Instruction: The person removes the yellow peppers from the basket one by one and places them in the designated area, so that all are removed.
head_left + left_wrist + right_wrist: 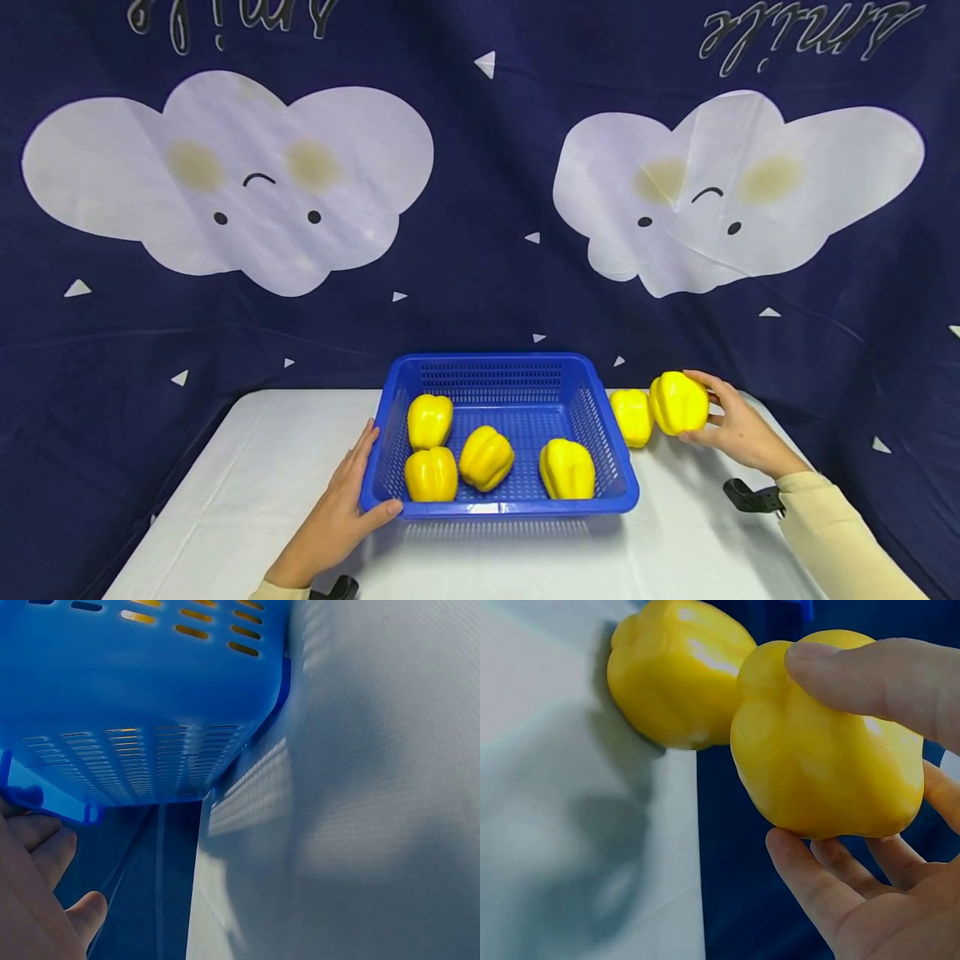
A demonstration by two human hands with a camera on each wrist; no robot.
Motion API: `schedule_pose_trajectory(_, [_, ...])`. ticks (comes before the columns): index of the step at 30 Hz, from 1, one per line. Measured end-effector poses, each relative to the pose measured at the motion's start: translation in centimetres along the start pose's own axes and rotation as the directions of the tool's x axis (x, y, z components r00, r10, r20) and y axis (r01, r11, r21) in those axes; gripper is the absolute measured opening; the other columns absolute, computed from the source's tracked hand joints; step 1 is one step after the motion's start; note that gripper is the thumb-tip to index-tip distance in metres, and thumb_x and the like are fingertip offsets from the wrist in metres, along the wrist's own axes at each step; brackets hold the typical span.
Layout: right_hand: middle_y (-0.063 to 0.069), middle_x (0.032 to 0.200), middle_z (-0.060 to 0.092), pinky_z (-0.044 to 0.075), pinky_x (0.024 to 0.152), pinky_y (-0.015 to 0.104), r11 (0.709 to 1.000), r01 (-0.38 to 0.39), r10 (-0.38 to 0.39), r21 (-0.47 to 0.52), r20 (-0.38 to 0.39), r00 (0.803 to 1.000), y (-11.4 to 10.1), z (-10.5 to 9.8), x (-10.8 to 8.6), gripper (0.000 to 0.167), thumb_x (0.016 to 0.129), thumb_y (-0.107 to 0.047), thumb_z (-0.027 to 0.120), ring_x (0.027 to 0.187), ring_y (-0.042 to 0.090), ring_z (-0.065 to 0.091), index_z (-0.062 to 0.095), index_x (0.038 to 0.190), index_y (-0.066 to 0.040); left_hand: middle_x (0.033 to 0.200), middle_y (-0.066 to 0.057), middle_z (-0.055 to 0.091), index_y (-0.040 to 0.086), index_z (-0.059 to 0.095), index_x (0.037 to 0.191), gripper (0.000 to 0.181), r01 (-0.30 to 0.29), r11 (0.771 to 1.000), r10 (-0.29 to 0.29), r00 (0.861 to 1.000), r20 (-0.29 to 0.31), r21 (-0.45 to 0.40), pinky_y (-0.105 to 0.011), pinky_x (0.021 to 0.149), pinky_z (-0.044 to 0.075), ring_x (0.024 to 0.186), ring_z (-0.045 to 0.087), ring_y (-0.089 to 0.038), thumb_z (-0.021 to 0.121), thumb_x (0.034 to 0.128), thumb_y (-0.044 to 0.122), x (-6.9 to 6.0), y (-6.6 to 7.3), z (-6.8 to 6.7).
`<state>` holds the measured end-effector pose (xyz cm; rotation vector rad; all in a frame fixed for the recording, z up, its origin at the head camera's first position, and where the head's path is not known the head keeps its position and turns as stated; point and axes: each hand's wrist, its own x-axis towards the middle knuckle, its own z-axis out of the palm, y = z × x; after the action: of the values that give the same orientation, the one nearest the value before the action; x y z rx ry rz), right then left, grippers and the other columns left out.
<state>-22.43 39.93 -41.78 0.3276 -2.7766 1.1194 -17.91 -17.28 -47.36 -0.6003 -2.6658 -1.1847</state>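
A yellow bell pepper (679, 403) is held between the thumb and fingers of my right hand (742, 429), right of the basket. In the right wrist view the held pepper (829, 746) appears raised off the table, close to a second yellow bell pepper (679, 675). That second pepper (632, 417) sits on the table against the basket's right side. My left hand (337, 508) rests at the front left corner of the blue plastic basket (498, 507), its fingers extended along the side and its thumb at the rim. Several yellow bell peppers (487, 458) lie inside.
The basket stands on a white-covered table (202, 492). Directly behind hangs a dark blue cloth (480, 250) printed with clouds and triangles. A black wristband (753, 497) is on the right wrist.
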Motion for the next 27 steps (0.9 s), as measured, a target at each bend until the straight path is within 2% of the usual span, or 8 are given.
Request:
schedule_pose_trajectory(2, [0.03,0.146,0.033,0.056,0.09,0.033,1.0,-0.007,0.007,0.002,-0.003,1.0,0.3,0.0,0.0,0.099,0.074,-0.009,0.088,0.127,0.053,0.043,0.03,0.153,0.002,0.168,-0.011,0.009,0.012,0.013,0.162,0.095,0.005,1.0,-0.005,1.0,0.004,-0.008,-0.076,0.107,0.023,0.149,0.017,-0.044,0.072,0.0912,0.034,0.0,0.0,0.0])
schedule_pose_trajectory(4, [0.031,0.145,0.032,0.056,0.09,0.035,1.0,-0.011,0.011,0.001,-0.006,1.0,0.7,0.1,0.0,0.099,0.073,-0.008,0.088,0.127,0.054,0.043,0.029,0.152,0.003,0.168,-0.011,0.009,0.012,0.013,0.162,0.095,0.007,1.0,-0.006,1.0,0.006,-0.015,-0.076,0.107,0.022,0.149,0.017,-0.044,0.072,0.091,0.034,-0.1,0.0,0.0])
schedule_pose_trajectory(8, [0.033,0.145,0.031,0.054,0.091,0.05,1.0,-0.018,0.018,-0.01,-0.009,1.0,1.2,0.1,-0.1,0.099,0.073,-0.006,0.088,0.126,0.057,0.042,0.029,0.152,0.003,0.168,-0.012,0.009,0.012,0.014,0.162,0.095,0.003,1.0,-0.003,1.0,0.005,-0.017,-0.076,0.107,0.022,0.149,0.017,-0.043,0.073,0.0905,0.033,-0.1,0.1,0.0])
schedule_pose_trajectory(12, [0.034,0.145,0.03,0.05,0.092,0.058,1.0,-0.026,0.026,-0.014,-0.006,1.0,1.6,0.3,0.0,0.099,0.073,-0.004,0.087,0.126,0.059,0.04,0.028,0.152,0.004,0.169,-0.01,0.008,0.012,0.014,0.162,0.095,0.0,1.0,0.0,1.0,0.002,-0.014,-0.076,0.107,0.022,0.15,0.017,-0.043,0.073,0.0904,0.033,0.0,0.1,0.0])
schedule_pose_trajectory(17, [0.035,0.146,0.029,0.049,0.093,0.059,0.999,-0.038,0.038,-0.019,0.005,0.999,2.1,0.5,0.1,0.099,0.072,-0.002,0.087,0.127,0.059,0.039,0.027,0.152,0.004,0.169,-0.007,0.008,0.012,0.014,0.162,0.095,-0.004,1.0,0.004,1.0,0.0,-0.017,-0.075,0.108,0.023,0.15,0.017,-0.042,0.073,0.0904,0.032,-0.1,0.1,0.1])
schedule_pose_trajectory(27, [0.034,0.147,0.031,0.049,0.094,0.057,0.998,-0.055,0.055,-0.026,0.021,0.998,3.2,0.7,0.3,0.101,0.072,-0.003,0.087,0.128,0.057,0.038,0.027,0.152,0.005,0.168,-0.011,0.01,0.011,0.016,0.162,0.095,-0.017,1.0,0.017,1.0,-0.006,-0.01,-0.074,0.109,0.024,0.15,0.018,-0.041,0.074,0.0899,0.032,-0.1,0.0,0.1])
